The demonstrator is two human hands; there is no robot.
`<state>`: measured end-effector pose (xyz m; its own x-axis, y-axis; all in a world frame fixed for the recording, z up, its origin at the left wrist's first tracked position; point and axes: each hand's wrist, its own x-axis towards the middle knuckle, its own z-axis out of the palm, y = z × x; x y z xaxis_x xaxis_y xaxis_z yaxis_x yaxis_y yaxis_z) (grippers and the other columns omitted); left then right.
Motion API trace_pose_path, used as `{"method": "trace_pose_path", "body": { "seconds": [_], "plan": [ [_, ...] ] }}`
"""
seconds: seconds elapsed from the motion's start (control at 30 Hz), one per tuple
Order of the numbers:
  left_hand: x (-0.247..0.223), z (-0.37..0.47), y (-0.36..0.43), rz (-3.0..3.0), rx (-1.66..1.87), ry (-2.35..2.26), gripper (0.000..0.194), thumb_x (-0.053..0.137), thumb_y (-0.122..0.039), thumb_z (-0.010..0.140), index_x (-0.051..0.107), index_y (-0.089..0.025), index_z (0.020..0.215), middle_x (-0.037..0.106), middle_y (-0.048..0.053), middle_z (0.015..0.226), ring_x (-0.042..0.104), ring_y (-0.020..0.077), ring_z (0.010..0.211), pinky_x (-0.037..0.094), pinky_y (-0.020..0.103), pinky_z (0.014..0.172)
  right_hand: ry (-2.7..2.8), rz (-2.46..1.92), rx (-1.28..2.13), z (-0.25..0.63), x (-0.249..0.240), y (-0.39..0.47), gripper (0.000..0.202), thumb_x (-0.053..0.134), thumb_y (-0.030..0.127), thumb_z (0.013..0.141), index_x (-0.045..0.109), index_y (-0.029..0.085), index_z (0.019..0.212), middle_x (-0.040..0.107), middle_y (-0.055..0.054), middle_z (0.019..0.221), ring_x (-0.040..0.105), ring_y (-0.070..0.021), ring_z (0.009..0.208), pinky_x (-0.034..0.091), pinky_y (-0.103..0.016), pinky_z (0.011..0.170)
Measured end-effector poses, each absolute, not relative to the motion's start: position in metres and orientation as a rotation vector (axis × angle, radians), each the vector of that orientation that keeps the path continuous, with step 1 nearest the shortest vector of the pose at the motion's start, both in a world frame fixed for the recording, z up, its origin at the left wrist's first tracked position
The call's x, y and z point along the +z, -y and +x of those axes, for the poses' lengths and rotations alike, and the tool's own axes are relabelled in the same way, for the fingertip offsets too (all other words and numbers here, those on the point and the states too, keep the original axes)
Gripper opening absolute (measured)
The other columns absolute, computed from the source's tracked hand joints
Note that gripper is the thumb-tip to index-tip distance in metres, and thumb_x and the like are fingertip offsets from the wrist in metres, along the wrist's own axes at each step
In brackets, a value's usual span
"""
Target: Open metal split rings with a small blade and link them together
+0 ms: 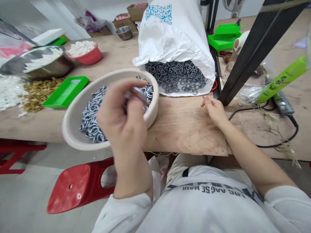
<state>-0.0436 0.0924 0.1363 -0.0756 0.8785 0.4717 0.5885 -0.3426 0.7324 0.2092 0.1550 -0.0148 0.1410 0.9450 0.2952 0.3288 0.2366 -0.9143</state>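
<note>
My left hand (123, 113) is raised over the beige basin (69, 126), its fingers curled round a shiny metal piece (140, 94), blurred by motion. Grey metal rings (94, 119) lie heaped in that basin. Near the board's right side, my right hand (213, 108) is closed in a pinch just above the wood; a small dark tip shows at its fingers, too small to make out. Dark rings (177, 76) spill inside the mouth of a white sack (172, 42) behind the wooden board (187, 126).
A dark metal post (252, 51) rises beside my right hand. Right of it are a lime-green packet (283, 79) and a black cable (274, 146). Left stand a green tray (66, 92), a steel bowl (48, 66) and a red bowl (91, 56). A red stool (70, 187) is below.
</note>
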Motion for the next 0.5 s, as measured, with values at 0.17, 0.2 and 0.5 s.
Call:
{"method": "trace_pose_path", "body": {
  "seconds": [0.17,0.2,0.5],
  "plan": [
    [0.133,-0.083,-0.121,2.238,0.71,-2.447,0.04,0.04,-0.037,0.099,0.069,-0.02,0.12,0.065,0.015,0.127,0.052,0.0416,0.122,0.035,0.068,0.101,1.405,-1.28,0.687,0.206,-0.015,-0.152,0.059,0.046,0.07,0.091,0.064,0.02,0.067,0.049,0.001,0.061,0.049,-0.0147,0.065,0.037,-0.029,0.067],
    [0.127,-0.085,-0.123,2.234,0.575,-2.459,0.042,0.04,-0.04,0.099,0.067,-0.021,0.125,0.062,0.015,0.134,0.049,0.0448,0.125,0.03,0.074,0.101,1.408,-1.28,0.677,0.206,-0.015,-0.151,0.059,0.046,0.071,0.09,0.064,0.02,0.067,0.049,0.001,0.061,0.049,-0.0148,0.064,0.037,-0.029,0.067],
    [0.024,-0.018,-0.019,2.292,0.728,-0.923,0.029,0.062,-0.033,0.087,0.071,-0.028,0.114,0.071,0.01,0.113,0.062,0.025,0.11,0.044,0.041,0.106,1.326,-1.284,0.579,0.209,-0.009,-0.144,0.066,0.038,0.082,0.086,0.059,0.023,0.066,0.044,0.0,0.056,0.049,-0.0163,0.061,0.036,-0.031,0.061]
  ]
}}
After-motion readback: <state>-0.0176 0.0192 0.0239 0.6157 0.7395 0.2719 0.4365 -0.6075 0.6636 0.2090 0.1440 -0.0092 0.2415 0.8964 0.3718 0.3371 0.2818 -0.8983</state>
